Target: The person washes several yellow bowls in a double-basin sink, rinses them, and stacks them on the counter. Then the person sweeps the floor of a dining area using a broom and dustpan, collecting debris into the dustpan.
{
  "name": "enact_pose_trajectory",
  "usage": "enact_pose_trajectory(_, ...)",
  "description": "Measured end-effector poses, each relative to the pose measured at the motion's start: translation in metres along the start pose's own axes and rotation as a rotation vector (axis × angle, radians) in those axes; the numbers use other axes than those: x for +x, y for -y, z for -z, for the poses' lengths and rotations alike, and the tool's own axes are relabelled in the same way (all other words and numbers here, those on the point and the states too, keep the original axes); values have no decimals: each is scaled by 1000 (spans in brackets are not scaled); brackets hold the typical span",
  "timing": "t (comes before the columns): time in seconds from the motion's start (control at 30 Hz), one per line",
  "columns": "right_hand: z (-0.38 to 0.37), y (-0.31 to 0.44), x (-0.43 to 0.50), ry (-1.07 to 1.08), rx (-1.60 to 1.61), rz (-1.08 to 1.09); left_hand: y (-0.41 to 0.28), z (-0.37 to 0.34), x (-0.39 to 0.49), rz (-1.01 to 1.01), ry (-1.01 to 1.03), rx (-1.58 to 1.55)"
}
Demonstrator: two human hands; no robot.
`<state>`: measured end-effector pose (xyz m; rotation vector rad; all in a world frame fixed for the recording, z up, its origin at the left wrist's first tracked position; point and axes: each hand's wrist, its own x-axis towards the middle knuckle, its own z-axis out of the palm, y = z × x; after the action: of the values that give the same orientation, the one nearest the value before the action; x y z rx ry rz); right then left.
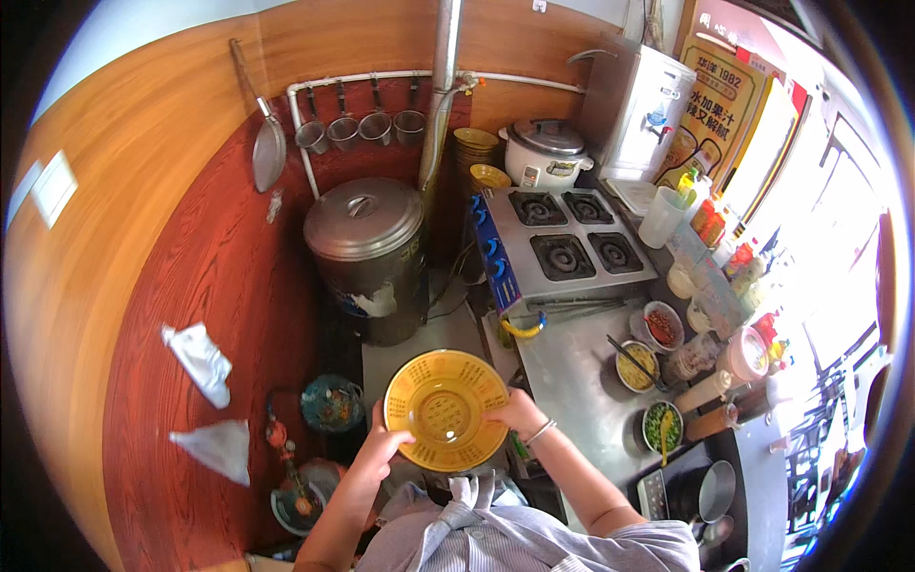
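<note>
Both hands hold a wide yellow bowl [444, 409] in front of my body, its open top facing up. Printed characters run around its inner wall, and nothing lies inside it. My left hand [380, 445] grips the left rim with the thumb over the edge. On the right rim, my right hand [516, 416] has its thumb inside and the fingers hidden beneath; a bracelet circles that wrist. Right of the bowl is a steel counter [565, 372]. A four-burner gas stove [572, 239] stands farther back on that side.
A lidded metal stockpot [364, 257] stands ahead. Seasoning bowls, including chopped green onions [661, 427] and a yellowish food [636, 366] with chopsticks, line the counter's right. A white rice cooker [547, 154] and stacked yellow bowls [475, 143] sit behind. Strainers [375, 129] hang at the wall.
</note>
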<state>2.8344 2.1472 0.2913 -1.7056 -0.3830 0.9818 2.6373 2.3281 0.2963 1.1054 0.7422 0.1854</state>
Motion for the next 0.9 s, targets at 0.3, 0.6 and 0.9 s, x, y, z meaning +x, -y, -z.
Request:
enact_pose_trajectory(0.3,110,133,212,-196,-135,-54,-140,-68,254,159,158,46)
enact_pose_trajectory(0.6,215,320,420,-212,-201,-53,-300,-131,502,126,295,-21)
enact_pose_trajectory(0.9,353,452,667,-228,-363,-192,-407,-214,754,109,414,-250)
